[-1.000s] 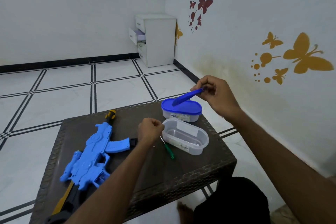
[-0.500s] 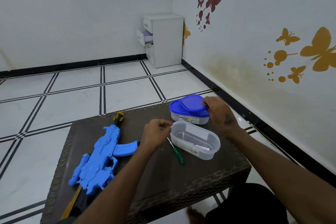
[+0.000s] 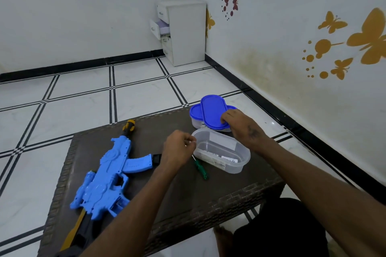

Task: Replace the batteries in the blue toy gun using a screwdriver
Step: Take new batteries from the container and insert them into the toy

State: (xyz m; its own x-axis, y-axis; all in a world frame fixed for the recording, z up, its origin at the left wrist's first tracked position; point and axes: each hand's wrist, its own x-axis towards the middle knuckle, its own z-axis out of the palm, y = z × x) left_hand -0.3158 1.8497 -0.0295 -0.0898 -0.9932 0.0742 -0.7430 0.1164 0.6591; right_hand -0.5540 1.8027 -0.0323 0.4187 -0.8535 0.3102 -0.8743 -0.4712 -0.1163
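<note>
Currently the blue toy gun (image 3: 104, 175) lies untouched on the table (image 3: 219, 198), the screwdriver (image 3: 201, 170) beside it. Right hand (image 3: 240, 125) rests flat-fingered on the loose lid (image 3: 211, 113); left hand (image 3: 177, 149) is curled, contents indeterminable. Judged progress: open container (image 3: 221, 152) accessible, battery replacement outstanding.

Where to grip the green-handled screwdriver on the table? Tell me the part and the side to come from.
Take the green-handled screwdriver by its green plastic handle, coming from above on the near side. It lies flat on the dark woven table, handle end toward the person and bare, while the thin metal shaft runs up under the left hand beside the open clear oval plastic container.
</note>
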